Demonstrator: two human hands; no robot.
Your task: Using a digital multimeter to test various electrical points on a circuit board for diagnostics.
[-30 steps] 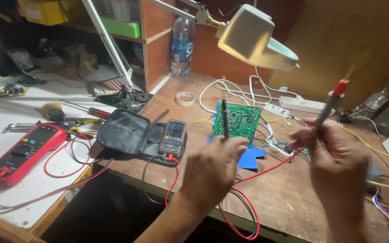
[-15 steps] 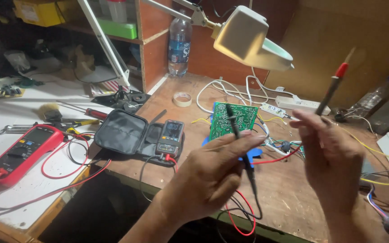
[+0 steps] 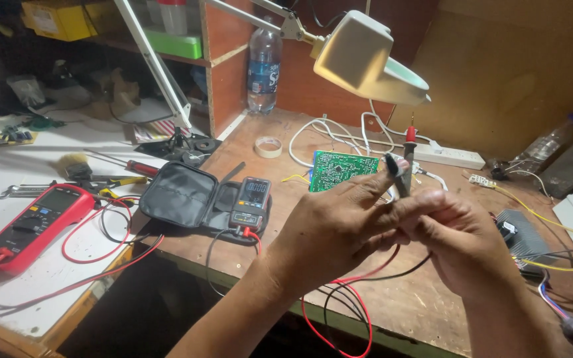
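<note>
The black probe (image 3: 396, 174) and the red-tipped probe (image 3: 408, 149) stand nearly upright, long axes pointing up and away, side by side just above the fingers (image 3: 373, 189). The left hand (image 3: 333, 229) pinches the black probe; the right hand (image 3: 462, 238) is closed against it, apparently gripping the red-tipped probe, though its hold is partly hidden. Their red and black leads (image 3: 349, 311) hang below both hands toward the bench (image 3: 426, 311) edge. Beyond the fingertips lies the green circuit board (image 3: 339, 169); left of the left hand sits the small multimeter (image 3: 251, 202) in its open black case (image 3: 180, 195).
</note>
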